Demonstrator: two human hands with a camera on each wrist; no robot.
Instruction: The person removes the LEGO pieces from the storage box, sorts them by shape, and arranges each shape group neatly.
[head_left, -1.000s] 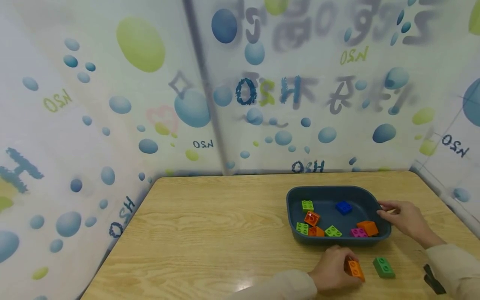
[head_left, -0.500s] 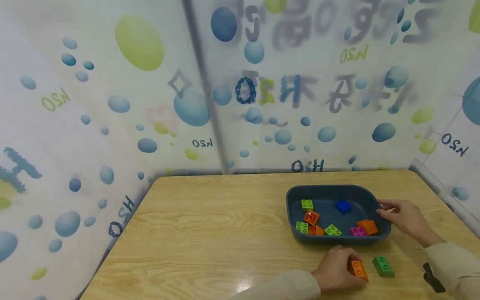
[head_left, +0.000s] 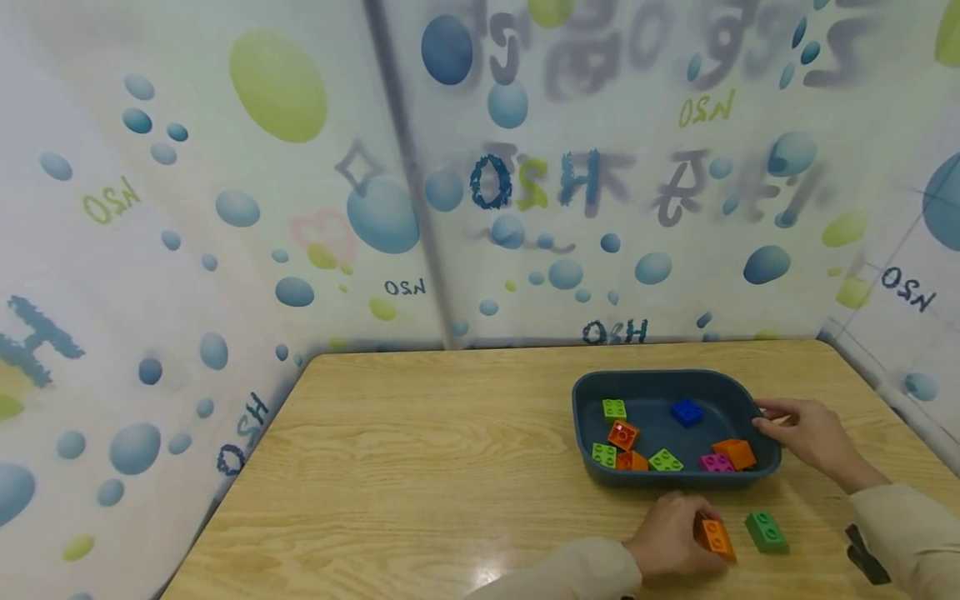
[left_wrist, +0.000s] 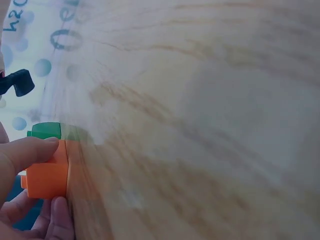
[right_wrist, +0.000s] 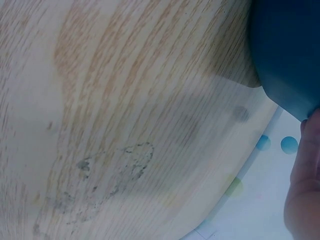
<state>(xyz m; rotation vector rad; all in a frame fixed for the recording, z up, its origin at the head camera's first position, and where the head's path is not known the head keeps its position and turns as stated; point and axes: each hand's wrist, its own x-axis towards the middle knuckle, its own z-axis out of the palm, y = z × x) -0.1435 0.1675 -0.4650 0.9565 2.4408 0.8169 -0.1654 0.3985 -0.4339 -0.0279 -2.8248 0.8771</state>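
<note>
In front of the tray, my left hand (head_left: 675, 537) pinches an orange toy building brick (head_left: 717, 540) down at the tabletop. The left wrist view shows the thumb and fingers on opposite sides of this orange brick (left_wrist: 47, 180). Just right of it lies a green brick (head_left: 767, 532), untouched in the head view. My right hand (head_left: 813, 433) grips the right rim of a dark blue tray (head_left: 651, 477). Inside the tray are several bricks: lime green ones (head_left: 614, 409), orange ones (head_left: 735, 453), a blue one (head_left: 687, 412) and a magenta one (head_left: 717, 463).
The wooden table (head_left: 420, 467) runs back to a wall (head_left: 525, 275) printed with bubbles and letters. Side walls stand close on the left and right. A black strap (head_left: 867, 557) hangs beside the right sleeve.
The left hand and its orange brick have shifted slightly right, closer to the green brick. The right hand stays at the tray's rim.
</note>
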